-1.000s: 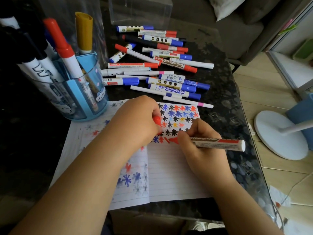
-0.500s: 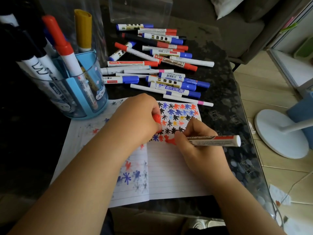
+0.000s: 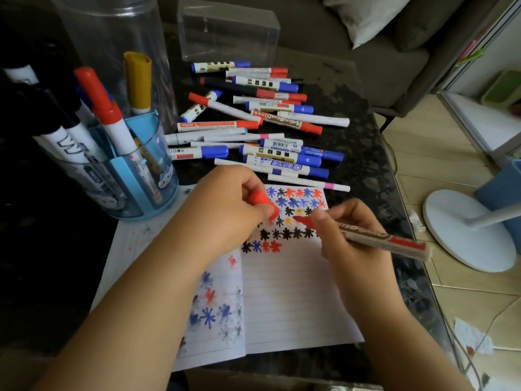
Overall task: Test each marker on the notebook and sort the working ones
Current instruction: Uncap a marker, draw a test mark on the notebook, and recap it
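The right hand (image 3: 349, 235) pinches the red marker (image 3: 380, 238) tip-first over the notebook (image 3: 287, 292) on the counter (image 3: 352, 165). The left hand (image 3: 228, 210) grips its red cap (image 3: 263, 201) just beside — likely ready for recapping.

A red marker (image 3: 377, 238) is gripped by the right hand (image 3: 349, 232), its tip held over the notebook (image 3: 287, 292). A red cap (image 3: 260, 200) is pinched in the left hand (image 3: 225, 210). Loose markers (image 3: 262, 122) are piled beyond.

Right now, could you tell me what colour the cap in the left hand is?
Red; the cap shows in the head view.
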{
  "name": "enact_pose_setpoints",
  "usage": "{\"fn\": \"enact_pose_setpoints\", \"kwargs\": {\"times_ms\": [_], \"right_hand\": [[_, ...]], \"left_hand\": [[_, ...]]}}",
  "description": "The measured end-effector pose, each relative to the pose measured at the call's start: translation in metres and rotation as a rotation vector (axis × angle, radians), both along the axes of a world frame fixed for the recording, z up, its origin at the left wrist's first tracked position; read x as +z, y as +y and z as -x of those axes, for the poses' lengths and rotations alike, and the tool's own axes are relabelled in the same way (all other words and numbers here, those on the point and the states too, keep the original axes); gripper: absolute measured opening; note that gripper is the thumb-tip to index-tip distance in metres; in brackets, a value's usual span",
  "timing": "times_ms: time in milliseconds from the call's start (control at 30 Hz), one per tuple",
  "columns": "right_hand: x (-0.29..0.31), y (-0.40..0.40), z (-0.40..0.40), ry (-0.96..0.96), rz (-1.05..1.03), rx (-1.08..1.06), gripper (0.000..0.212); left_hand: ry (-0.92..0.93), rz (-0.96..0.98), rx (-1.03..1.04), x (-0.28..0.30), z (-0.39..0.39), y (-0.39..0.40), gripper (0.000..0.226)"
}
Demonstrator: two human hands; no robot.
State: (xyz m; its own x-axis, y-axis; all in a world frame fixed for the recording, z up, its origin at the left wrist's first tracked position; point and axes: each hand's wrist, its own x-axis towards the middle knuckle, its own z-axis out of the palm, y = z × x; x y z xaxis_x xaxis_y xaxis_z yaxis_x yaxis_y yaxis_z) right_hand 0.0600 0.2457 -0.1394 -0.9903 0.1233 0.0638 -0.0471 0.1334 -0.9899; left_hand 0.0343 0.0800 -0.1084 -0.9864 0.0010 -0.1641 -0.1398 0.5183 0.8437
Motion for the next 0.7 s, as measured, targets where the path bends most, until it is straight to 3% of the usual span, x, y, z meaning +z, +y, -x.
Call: {"fn": "enact_pose_setpoints", "kwargs": {"times_ms": [167,300,500,700], "right_hand": [[0.023,0.008,0.009,0.020,0.344,0.047,0.023],[0.032,0.012,0.014,0.036,0.434,0.048,0.019],[0.032,0.013,0.014,0.032,0.415,0.087,0.022],[0.035,0.013,0.011,0.021,0.374,0.169,0.024]], "left_hand": [[-0.076,-0.514,0.075,0.014,-0.002,0.001,0.015],[-0.092,-0.633,0.035,0.016,-0.004,0.005,0.016],[-0.080,-0.650,-0.048,0.017,-0.007,0.009,0.027],[-0.027,-0.331,-0.335,0.018,-0.014,0.014,0.017]]}}
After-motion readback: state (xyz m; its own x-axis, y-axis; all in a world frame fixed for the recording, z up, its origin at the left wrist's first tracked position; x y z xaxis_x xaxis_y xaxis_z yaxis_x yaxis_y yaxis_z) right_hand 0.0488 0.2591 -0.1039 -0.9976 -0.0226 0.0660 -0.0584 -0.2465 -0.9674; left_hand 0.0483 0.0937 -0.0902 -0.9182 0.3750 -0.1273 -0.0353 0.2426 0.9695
